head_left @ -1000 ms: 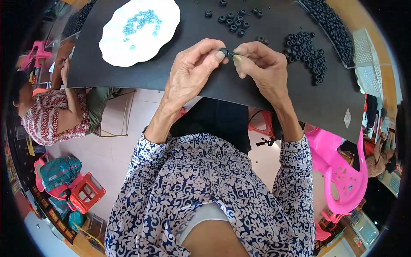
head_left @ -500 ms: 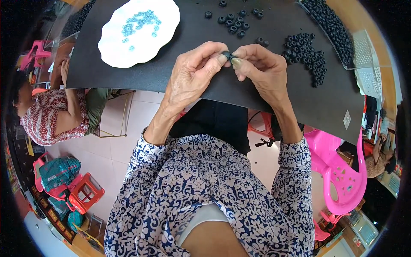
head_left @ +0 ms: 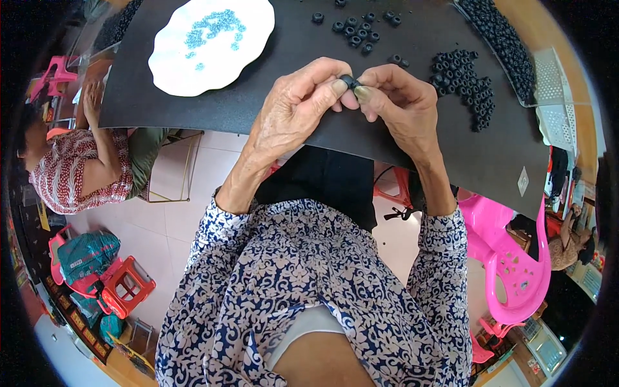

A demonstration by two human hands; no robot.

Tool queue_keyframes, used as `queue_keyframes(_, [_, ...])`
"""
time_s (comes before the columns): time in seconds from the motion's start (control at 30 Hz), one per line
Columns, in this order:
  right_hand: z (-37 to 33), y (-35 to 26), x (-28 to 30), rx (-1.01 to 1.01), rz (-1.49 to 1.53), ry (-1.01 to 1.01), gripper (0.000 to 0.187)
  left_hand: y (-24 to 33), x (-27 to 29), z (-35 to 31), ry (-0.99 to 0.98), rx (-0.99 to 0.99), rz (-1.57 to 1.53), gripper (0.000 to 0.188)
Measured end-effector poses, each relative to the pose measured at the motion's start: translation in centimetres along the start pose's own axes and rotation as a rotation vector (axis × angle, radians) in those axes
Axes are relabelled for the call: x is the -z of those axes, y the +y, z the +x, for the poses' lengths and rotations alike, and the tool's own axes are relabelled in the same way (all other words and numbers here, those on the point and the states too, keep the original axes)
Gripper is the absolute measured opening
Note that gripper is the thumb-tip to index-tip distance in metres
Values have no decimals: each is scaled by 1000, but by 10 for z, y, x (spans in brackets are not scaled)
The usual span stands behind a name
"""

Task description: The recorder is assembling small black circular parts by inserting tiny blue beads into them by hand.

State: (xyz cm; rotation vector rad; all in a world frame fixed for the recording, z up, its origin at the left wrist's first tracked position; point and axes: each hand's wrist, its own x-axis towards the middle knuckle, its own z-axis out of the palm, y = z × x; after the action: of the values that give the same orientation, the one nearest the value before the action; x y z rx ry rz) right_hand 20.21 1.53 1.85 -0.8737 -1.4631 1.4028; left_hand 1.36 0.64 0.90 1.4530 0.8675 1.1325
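Between thumb and fingertips, my left hand pinches a small black ring-shaped part above the dark mat. My right hand is closed too, its thumb and forefinger pressed together against the part's right side. Whether a tiny piece sits in the right fingertips is hidden. Left of my hands lies a white wavy-edged plate with many tiny pale-blue pieces scattered on it. More black ring-shaped parts lie loose beyond my hands, and a dense heap of them is to the right.
A clear-walled tray full of black parts stands at the far right, beside a white perforated basket. A pink plastic chair is at right below the table. Another person sits at left, near red stools.
My hands have shifted slightly right, still together. The black part has turned a little between the fingertips and shows more of its side.
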Motion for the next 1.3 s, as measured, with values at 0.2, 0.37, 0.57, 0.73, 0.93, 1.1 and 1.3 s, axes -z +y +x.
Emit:
queue_keyframes(0.2, [0,0,2,2,-65,-17,13,5,1,1,-4,29,33,21])
queue_keyframes(0.37, [0,-1,3,-38,-66,-37,13,4,1,2,-15,6,60,21])
queue_keyframes(0.57, [-1,0,2,-27,-66,-14,13,4,2,2,-18,4,83,20])
queue_keyframes(0.73, [-2,-3,-2,-30,-68,-6,11,2,2,0,-11,10,72,20])
queue_keyframes(0.93, [-3,-5,-5,-44,-76,-19,10,6,4,-5,-12,4,103,20])
queue_keyframes(1.1, [-2,3,-9,23,-42,1,15,4,13,-3,-129,49,-26,25])
queue_keyframes(1.3, [-1,3,-7,91,-27,-87,33,4,17,-1,-204,140,-211,29])
